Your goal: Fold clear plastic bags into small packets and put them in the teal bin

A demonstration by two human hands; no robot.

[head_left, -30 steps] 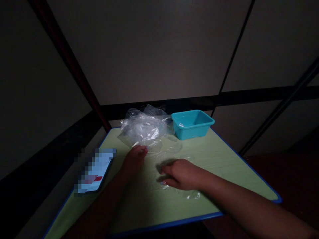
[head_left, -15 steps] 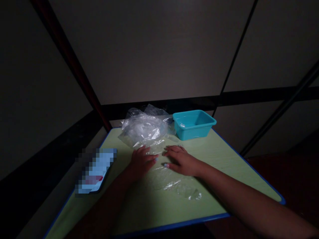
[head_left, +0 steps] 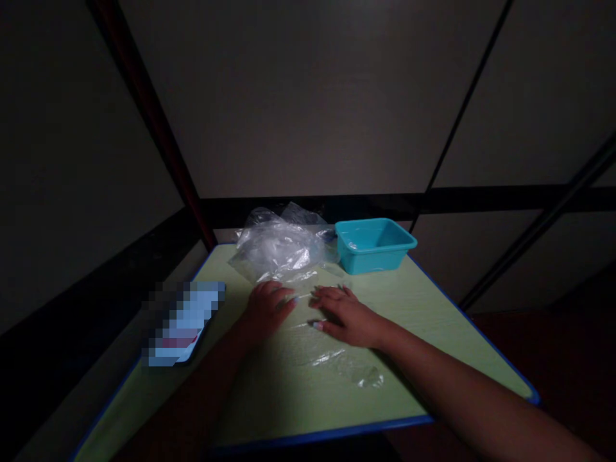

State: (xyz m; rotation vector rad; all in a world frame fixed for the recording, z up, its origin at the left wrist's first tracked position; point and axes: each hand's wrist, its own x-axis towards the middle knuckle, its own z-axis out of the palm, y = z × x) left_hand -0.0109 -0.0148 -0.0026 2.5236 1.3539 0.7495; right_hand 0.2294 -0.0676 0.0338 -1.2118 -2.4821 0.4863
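Note:
A clear plastic bag (head_left: 322, 356) lies spread on the light green table between my forearms, its crinkled lower end catching the light. On its left side rests my left hand (head_left: 267, 308), palm down with the fingers apart. Opposite it, my right hand (head_left: 344, 314) lies flat on the plastic, thumb and fingers spread. Just beyond my fingertips is a heap of crumpled clear plastic bags (head_left: 283, 247). Whether the flat bag joins that heap, I cannot tell.
A turquoise plastic basket (head_left: 375, 247) stands at the table's back right, beside the heap. Toward the left edge lies a phone (head_left: 185, 324) with its lit screen blurred out. The table (head_left: 462, 359) has a blue rim and meets dark panels at the back.
My left hand has shifted slightly left, away from the right hand. The right hand stays on the plastic, and the camera view has tilted a little.

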